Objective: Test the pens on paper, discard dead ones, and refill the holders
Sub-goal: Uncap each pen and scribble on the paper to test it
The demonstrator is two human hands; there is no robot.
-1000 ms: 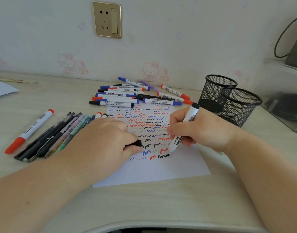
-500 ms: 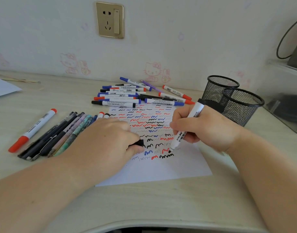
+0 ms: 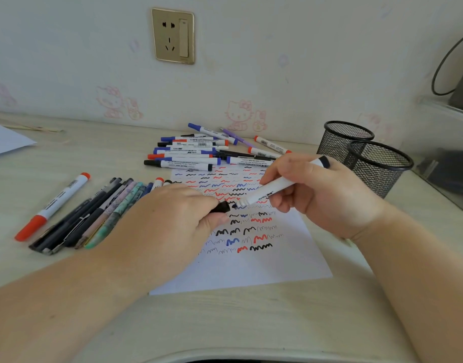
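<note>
head view: right hand (image 3: 327, 195) at centre right, fingers wrapped round a white marker (image 3: 275, 186) with a black end, lifted just off the paper (image 3: 251, 268) so the tip can meet its cap. long axis tilted, running from upper right down to lower left; tip pointing lower left, black end toward the mesh holders (image 3: 377, 163) at the right edge. left hand (image 3: 172, 221) at centre, fingers pinching the black cap (image 3: 221, 207), mouth facing right, just short of the tip, probably for recapping after a test stroke. sheet covered with black, blue and red squiggles, lying flat on the desk (image 3: 225, 323). pile of markers (image 3: 198, 153) above the sheet, likely untested or sorted; row of pens (image 3: 94, 213) at left, lying parallel, slanted lower left to upper right. holders seemingly not yet refilled.
</note>
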